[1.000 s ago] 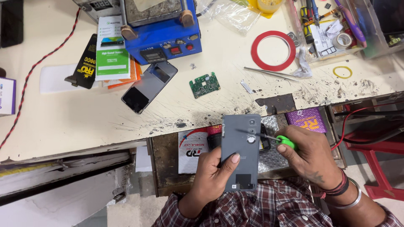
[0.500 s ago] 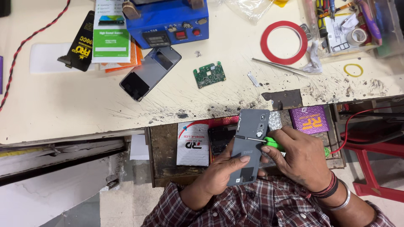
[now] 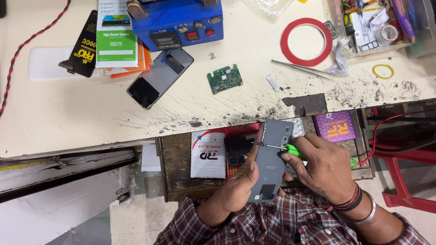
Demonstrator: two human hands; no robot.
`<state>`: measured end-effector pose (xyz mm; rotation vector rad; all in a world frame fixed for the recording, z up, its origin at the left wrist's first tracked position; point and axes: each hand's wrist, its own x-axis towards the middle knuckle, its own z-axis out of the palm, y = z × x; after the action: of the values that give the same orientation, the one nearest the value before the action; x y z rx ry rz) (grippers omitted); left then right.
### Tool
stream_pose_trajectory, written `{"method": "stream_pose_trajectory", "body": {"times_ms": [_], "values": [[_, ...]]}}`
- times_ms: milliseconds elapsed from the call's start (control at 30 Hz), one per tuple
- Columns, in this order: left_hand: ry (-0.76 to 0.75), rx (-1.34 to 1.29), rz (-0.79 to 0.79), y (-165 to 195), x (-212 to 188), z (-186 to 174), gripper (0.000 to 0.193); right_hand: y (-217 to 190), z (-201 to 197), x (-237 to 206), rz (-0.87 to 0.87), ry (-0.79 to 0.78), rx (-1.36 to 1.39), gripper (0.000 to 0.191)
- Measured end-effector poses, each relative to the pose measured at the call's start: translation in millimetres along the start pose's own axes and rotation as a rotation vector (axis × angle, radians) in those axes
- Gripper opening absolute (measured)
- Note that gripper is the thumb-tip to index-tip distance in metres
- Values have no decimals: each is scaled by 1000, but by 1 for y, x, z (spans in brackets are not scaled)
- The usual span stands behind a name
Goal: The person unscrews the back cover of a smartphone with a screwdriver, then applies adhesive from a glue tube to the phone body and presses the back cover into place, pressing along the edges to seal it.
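My left hand [image 3: 240, 183] grips the lower part of a grey phone back panel [image 3: 271, 156], held upright over an open drawer. My right hand [image 3: 322, 165] holds a small screwdriver with a green handle [image 3: 294, 150]. Its thin metal shaft runs left across the panel, and the tip touches the panel's left edge near the top. A green circuit board [image 3: 224, 79] lies on the worn cream bench [image 3: 68, 113] above. A dark phone screen [image 3: 160, 77] lies at a slant to the left of the board.
A blue machine [image 3: 177, 22] stands at the back. A red tape ring [image 3: 306, 41], tweezers [image 3: 299, 68], a yellow rubber band [image 3: 383, 71] and a tray of tools [image 3: 377, 22] sit at the right. Packets [image 3: 116, 41] lie at the left; a red and black cable [image 3: 27, 50] crosses there. Small boxes fill the drawer [image 3: 175, 163].
The view has shifted down and closer. The grey panel has tilted slightly, and the screwdriver tip has moved left to the panel's left edge. Both hands keep their grip.
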<state>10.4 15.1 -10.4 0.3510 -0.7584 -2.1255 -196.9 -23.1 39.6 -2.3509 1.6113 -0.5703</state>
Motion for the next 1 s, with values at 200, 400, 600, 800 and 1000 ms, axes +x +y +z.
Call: {"method": "stream_pose_trajectory", "body": {"times_ms": [200, 400, 600, 800, 1000], "values": [[14, 13, 16, -3, 1, -1, 86, 1, 2, -2, 3, 20, -18, 33], [13, 18, 32, -4, 2, -2, 84, -1, 5, -1, 19, 38, -20, 35], [43, 31, 36, -1, -1, 2, 88, -2, 4, -1, 24, 23, -46, 34], [55, 6, 31, 4, 1, 10, 93, -3, 2, 2, 26, 41, -20, 31], [33, 65, -11, 2, 2, 16, 91, 2, -6, 6, 86, 86, -75, 30]]}}
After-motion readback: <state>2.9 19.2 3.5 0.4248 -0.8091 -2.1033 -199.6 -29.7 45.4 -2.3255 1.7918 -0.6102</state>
